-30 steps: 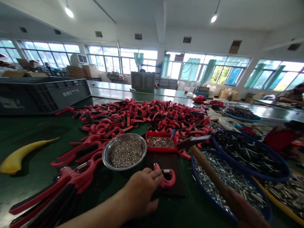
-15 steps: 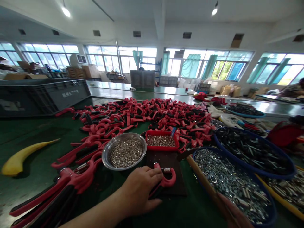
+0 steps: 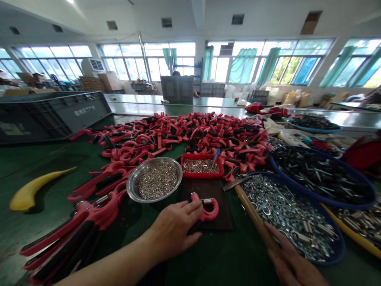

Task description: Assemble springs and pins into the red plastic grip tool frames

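My left hand (image 3: 175, 224) lies over a red hook-ended tool (image 3: 210, 212) with a small coil spring. Its fingers press the tool down on a dark flat plate (image 3: 222, 222), covering the rest of it. In my right hand (image 3: 293, 258), at the lower right, is the wooden handle of a hammer (image 3: 257, 218). The hammer's metal head points away from me, beside the plate's far right corner. Just beyond the plate stand a red tray (image 3: 222, 174) of small metal pins and a steel bowl (image 3: 131, 190) full of small metal pieces.
A heap of red tool parts (image 3: 205, 135) spreads behind the tray. Several red tools with black grips (image 3: 98, 218) and a banana (image 3: 32, 190) lie left. Blue basins of metal parts (image 3: 336, 254) and black parts (image 3: 367, 194) crowd the right. A grey crate (image 3: 59, 115) stands far left.
The view has tilted down slightly. More of the hammer and my right hand shows, and the hammer head now lies in plain sight. My left hand stays on the red tool.
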Tool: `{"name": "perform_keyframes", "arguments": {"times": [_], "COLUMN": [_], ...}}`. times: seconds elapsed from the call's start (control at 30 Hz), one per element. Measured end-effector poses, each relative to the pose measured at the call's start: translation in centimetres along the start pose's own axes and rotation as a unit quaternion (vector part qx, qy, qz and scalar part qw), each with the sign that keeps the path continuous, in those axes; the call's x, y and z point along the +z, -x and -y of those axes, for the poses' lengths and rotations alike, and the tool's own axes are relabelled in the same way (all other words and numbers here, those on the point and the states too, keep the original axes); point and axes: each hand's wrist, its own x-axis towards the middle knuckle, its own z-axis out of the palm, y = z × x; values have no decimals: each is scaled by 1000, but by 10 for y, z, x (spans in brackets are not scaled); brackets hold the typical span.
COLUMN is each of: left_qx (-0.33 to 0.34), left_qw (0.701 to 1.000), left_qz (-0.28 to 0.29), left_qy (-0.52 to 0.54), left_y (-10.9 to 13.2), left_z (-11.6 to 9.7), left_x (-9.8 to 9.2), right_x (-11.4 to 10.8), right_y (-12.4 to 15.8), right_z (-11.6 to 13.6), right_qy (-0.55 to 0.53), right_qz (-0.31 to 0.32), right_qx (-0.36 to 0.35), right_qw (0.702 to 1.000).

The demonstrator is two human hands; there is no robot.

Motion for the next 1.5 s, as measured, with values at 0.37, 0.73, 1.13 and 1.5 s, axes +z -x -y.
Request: {"name": "perform_keyframes", "arguments": {"times": [0.37,0.73,1.13,1.5], "left_qx": [0,13,13,2], "left_qw": [999,998,998,998], "left_qz": [-31,-53,-59,-54], "left_qy": [8,20,21,21], "left_y": [-1,3,3,4], "left_z": [8,17,18,12], "left_x": [-1,5,5,3], "right_x": [17,51,58,77], "right_y": [-47,-71,-49,-44], "right_z": [88,104,82,92], "right_qy": [295,321,168,325], "right_qz": [153,239,140,71], "right_qx": [-246,-257,-162,-187], "right_qw": [911,880,962,924]}}
